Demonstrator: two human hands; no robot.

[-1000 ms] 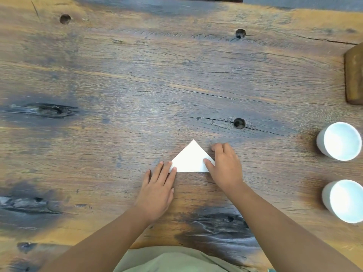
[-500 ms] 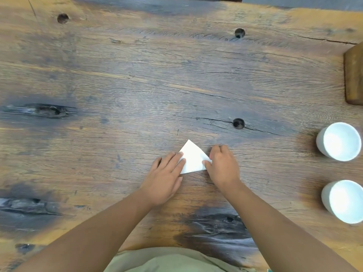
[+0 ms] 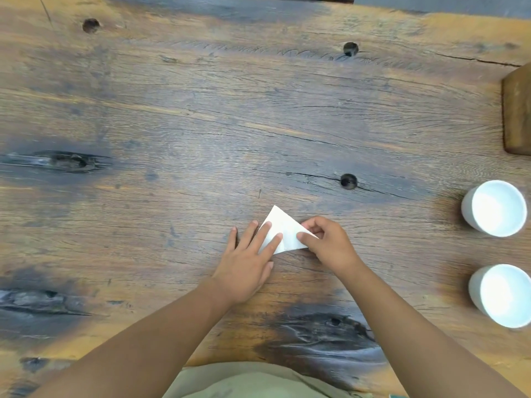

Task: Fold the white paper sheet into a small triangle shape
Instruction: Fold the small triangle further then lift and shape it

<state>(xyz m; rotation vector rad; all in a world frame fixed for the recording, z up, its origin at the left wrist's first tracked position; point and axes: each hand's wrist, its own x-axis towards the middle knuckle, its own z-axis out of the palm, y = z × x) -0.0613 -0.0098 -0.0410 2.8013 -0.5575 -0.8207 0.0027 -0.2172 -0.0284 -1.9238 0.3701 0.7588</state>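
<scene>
The white paper sheet [image 3: 283, 229] lies folded into a small triangle on the wooden table [image 3: 258, 116], its tip pointing away and slightly left. My left hand [image 3: 248, 261] rests flat with its fingers spread, two fingertips pressing on the paper's left part. My right hand [image 3: 327, 242] pinches the triangle's right corner between thumb and fingers. The paper's left and right corners are hidden under the hands.
Two white cups stand at the right edge, one farther [image 3: 494, 208] and one nearer [image 3: 502, 295]. A brown wooden block [image 3: 517, 110] sits at the far right. Several dark knot holes mark the tabletop, one [image 3: 348, 180] just beyond the paper.
My left hand has slid right onto the paper. The triangle has turned a little counter-clockwise, and my right hand now pinches its right corner instead of pressing it flat.
</scene>
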